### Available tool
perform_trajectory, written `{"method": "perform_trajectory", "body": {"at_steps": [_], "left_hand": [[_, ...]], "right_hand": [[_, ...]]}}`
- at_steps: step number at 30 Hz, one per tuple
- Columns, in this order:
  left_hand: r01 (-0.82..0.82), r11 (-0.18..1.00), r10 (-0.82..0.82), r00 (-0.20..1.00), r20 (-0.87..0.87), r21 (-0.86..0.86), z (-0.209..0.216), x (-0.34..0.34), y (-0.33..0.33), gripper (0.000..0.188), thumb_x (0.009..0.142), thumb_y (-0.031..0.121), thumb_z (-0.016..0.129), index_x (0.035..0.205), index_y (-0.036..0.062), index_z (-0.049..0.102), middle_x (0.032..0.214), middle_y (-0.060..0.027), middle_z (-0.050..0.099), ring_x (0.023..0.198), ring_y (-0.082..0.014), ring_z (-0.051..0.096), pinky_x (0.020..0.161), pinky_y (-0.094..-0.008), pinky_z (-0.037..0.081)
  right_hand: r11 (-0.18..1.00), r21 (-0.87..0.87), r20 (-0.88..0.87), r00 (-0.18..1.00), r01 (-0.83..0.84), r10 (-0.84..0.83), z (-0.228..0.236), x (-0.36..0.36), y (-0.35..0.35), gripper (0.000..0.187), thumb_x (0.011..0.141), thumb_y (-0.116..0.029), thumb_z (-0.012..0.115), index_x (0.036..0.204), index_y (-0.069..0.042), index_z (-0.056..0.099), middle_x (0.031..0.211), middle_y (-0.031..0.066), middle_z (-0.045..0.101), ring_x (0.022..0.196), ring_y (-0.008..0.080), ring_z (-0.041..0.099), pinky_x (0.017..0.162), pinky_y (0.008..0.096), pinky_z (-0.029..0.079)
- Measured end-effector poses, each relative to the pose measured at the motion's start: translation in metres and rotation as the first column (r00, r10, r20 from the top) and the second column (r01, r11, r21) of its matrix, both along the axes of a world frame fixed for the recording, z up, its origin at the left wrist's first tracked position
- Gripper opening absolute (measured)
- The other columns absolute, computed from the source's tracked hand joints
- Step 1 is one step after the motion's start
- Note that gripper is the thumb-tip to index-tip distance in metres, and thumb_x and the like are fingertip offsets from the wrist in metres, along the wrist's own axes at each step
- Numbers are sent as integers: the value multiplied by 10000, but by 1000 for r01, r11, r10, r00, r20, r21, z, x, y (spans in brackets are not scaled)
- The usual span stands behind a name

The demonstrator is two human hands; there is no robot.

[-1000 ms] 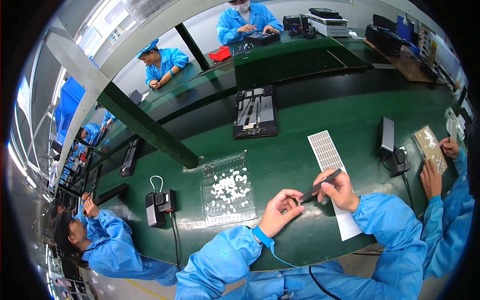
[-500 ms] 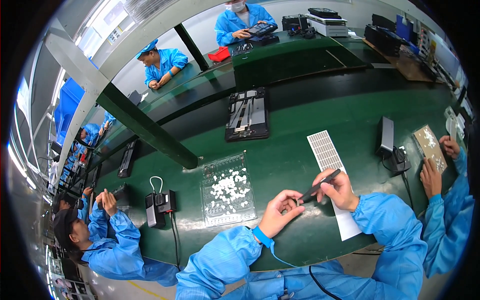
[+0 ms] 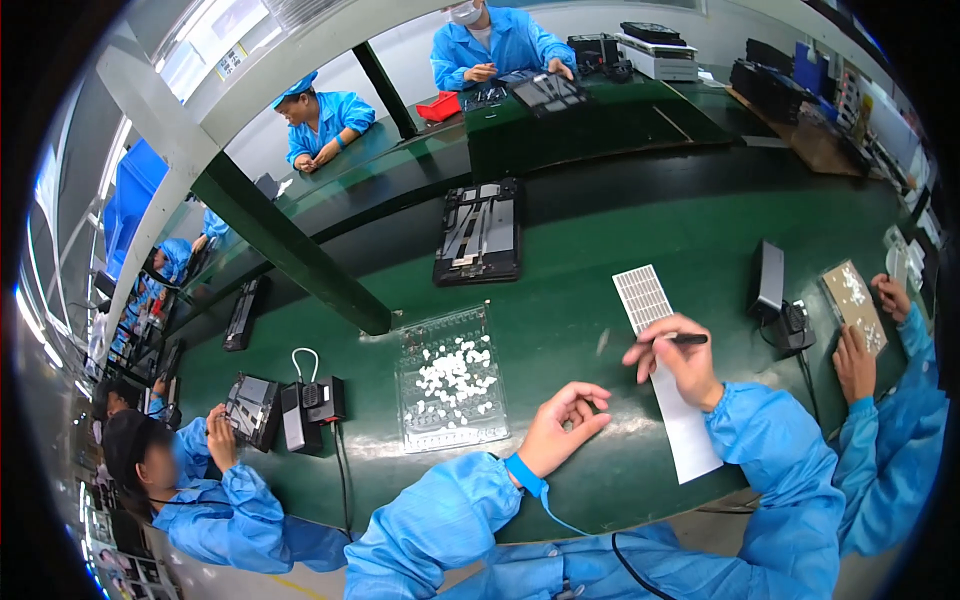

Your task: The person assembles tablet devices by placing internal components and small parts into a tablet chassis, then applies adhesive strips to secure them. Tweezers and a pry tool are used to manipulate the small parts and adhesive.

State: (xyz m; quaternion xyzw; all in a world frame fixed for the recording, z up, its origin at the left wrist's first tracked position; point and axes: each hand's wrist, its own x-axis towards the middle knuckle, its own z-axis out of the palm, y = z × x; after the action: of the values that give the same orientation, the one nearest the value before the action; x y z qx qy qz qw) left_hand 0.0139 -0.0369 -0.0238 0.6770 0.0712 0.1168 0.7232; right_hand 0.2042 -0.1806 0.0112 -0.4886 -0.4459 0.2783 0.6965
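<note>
My right hand (image 3: 680, 365) grips slim black tweezers (image 3: 688, 340) above a white sheet (image 3: 685, 440) whose upper part carries rows of small grey rectangles. The tweezers' tips are hard to make out; a pale blurred streak shows left of the fingers. My left hand (image 3: 562, 425) rests near the bench's front edge, a blue strap round its wrist. Its fingers are curled, with the thumb apart from them, and I see nothing between them. Left of it lies a clear plastic tray (image 3: 410, 400) strewn with small white pieces (image 3: 455, 375).
An opened tablet-like device (image 3: 480, 235) lies beyond the tray. Black-and-grey box-like devices with cables stand at left (image 3: 312, 405) and right (image 3: 775, 290). A green post (image 3: 290, 240) slants down behind the tray. Co-workers sit at both sides and across.
My right hand has moved up and away from my left hand with the tweezers, over the sheet. My left thumb and fingers have parted. A co-worker at left has lowered a device.
</note>
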Motion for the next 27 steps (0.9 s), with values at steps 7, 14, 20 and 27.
{"method": "perform_trajectory", "body": {"at_steps": [7, 14, 20, 27], "left_hand": [[11, 981, 3, 998, -69, 195, 11, -2, -6, 204, 931, 87, 664, 1133, 56, 659, 885, 47, 626, 651, 3, 420, 577, -167, 358], [53, 982, -39, 996, -81, 181, 12, -4, -8, 165, 954, 127, 637, 1113, 92, 660, 898, -13, 651, 620, -68, 524, 573, -235, 438], [91, 979, -82, 995, -56, 185, 21, -4, -3, 148, 964, 75, 603, 1100, 76, 661, 989, -40, 661, 780, -129, 614, 659, -256, 474], [75, 986, -71, 997, -33, 146, 17, -3, -1, 143, 964, 63, 589, 1097, 72, 640, 1015, -51, 654, 831, -178, 638, 719, -297, 501]], "right_hand": [[912, 13, 532, 770, 410, -353, 34, 110, 104, 191, 992, -207, 572, 1124, -70, 594, 951, 114, 729, 743, 139, 684, 588, 255, 464], [725, 92, 994, -108, 682, -25, 19, 238, 214, 397, 866, -196, 693, 1225, -98, 556, 1061, 133, 687, 1077, 299, 626, 943, 424, 471], [648, 162, 961, -267, 744, 67, -4, 276, 287, 510, 872, -190, 681, 1340, -69, 517, 1105, 163, 679, 1103, 307, 626, 959, 426, 467], [686, 70, 921, -312, 724, 235, -3, 290, 298, 478, 873, -25, 575, 1347, -45, 522, 1021, 190, 683, 938, 340, 677, 828, 423, 540]]}}
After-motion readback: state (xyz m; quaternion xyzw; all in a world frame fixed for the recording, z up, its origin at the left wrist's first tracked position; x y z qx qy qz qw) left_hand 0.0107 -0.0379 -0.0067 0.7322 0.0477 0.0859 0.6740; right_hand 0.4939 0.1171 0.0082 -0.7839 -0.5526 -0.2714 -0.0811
